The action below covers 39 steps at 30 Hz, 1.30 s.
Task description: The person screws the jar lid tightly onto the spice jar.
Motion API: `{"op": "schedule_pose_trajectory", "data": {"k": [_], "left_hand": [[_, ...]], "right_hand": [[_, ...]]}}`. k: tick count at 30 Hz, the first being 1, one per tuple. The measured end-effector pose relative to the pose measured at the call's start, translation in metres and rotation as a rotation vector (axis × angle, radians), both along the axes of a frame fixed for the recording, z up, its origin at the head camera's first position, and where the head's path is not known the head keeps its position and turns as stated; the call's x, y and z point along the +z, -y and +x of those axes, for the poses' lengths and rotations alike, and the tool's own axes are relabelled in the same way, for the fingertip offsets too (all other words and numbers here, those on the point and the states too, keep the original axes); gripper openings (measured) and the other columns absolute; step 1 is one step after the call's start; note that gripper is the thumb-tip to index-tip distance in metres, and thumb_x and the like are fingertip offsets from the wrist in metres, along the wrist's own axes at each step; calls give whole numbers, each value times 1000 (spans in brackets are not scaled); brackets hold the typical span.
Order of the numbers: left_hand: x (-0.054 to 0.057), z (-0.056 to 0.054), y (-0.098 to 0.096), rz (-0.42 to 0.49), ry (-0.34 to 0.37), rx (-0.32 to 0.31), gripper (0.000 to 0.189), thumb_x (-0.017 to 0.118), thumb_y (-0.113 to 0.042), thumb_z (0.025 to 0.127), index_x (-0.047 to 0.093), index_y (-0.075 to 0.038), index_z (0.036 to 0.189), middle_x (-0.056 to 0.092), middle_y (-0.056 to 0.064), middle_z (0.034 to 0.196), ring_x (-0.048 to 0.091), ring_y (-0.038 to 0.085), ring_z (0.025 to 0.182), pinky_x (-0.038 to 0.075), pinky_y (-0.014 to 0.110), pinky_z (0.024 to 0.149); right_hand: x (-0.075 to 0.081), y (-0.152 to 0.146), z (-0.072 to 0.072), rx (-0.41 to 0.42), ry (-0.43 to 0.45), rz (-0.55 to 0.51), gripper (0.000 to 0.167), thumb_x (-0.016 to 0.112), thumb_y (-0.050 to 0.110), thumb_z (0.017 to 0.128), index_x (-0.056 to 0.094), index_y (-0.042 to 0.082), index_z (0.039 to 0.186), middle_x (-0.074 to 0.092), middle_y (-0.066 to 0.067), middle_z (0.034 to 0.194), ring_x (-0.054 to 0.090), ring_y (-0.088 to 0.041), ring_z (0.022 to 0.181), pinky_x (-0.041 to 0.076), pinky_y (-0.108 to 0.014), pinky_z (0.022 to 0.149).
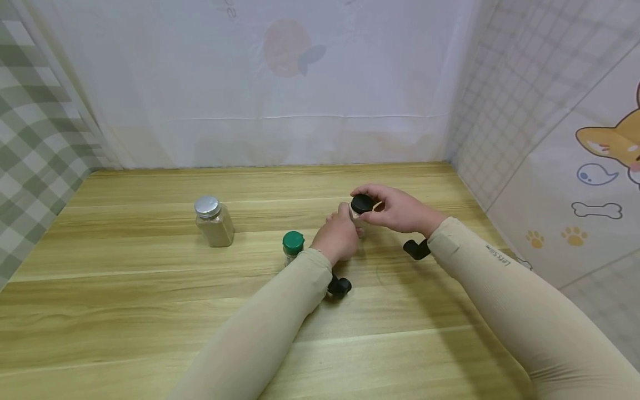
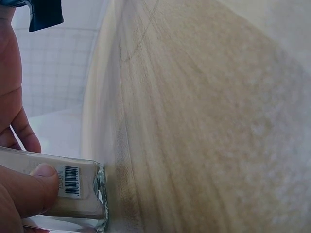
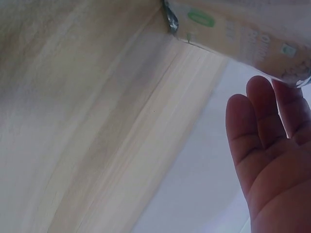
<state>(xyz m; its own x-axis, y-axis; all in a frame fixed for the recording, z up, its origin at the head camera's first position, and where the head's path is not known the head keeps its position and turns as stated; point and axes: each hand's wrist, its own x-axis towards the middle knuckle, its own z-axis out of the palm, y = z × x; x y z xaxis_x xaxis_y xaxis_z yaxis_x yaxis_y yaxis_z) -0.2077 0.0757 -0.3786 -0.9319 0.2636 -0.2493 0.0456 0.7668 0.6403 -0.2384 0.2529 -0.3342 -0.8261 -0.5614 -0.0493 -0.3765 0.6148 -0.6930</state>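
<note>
A clear glass spice jar (image 2: pixel 90 191) of pale powder, with a black lid (image 1: pixel 362 203), stands on the wooden table. My left hand (image 1: pixel 339 238) grips its body, and the thumb lies beside a barcode sticker in the left wrist view. From the right, my right hand (image 1: pixel 400 210) holds the black lid between thumb and fingers. Printing on the jar (image 3: pixel 233 34) in the right wrist view seems to read onion powder. Close to my left wrist is a green-capped jar (image 1: pixel 293 243), partly hidden by the sleeve.
Farther left on the table (image 1: pixel 125 300) stands a square jar with a silver lid (image 1: pixel 208 206), holding tan powder. Black wrist-camera parts (image 1: pixel 340 286) hang under the forearms. A white curtain (image 1: pixel 200 83) closes off the back, and a patterned one (image 1: pixel 540 166) the right side.
</note>
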Motion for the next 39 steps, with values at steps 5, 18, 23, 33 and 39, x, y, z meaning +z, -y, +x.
{"op": "schedule_pose_trajectory", "data": {"k": [5,18,23,33,39], "left_hand": [[0,0,0,-1,6,1,46,55,-36,109,35,-12,143,56,10,113,52,26,103,46,35,77],[0,0,0,-5,1,1,46,55,-35,109,35,-12,143,55,9,113,53,26,102,45,34,75],[0,0,0,4,6,4,46,56,-33,109,35,-13,144,55,9,116,52,25,104,46,35,76],[1,1,0,8,-1,6,44,56,-34,109,36,-13,143,56,9,116,52,26,105,47,36,79],[0,0,1,6,-20,-9,45,55,-33,109,36,-11,143,57,11,116,52,26,105,46,35,80]], "right_hand": [[-2,1,-1,-3,0,0,36,68,9,101,60,8,136,65,-11,119,60,-25,109,53,-49,99],[-3,5,-1,-83,11,13,33,75,18,99,60,7,126,63,-11,110,60,-24,103,54,-40,94],[-2,5,0,-74,25,-9,46,76,17,98,55,6,138,64,-14,115,62,-25,107,54,-45,100],[1,0,1,-4,-2,4,45,66,7,101,56,8,145,66,-13,126,63,-28,112,51,-51,101],[1,1,-1,-4,6,7,40,67,7,100,58,5,140,65,-13,123,62,-28,113,53,-50,101]]}}
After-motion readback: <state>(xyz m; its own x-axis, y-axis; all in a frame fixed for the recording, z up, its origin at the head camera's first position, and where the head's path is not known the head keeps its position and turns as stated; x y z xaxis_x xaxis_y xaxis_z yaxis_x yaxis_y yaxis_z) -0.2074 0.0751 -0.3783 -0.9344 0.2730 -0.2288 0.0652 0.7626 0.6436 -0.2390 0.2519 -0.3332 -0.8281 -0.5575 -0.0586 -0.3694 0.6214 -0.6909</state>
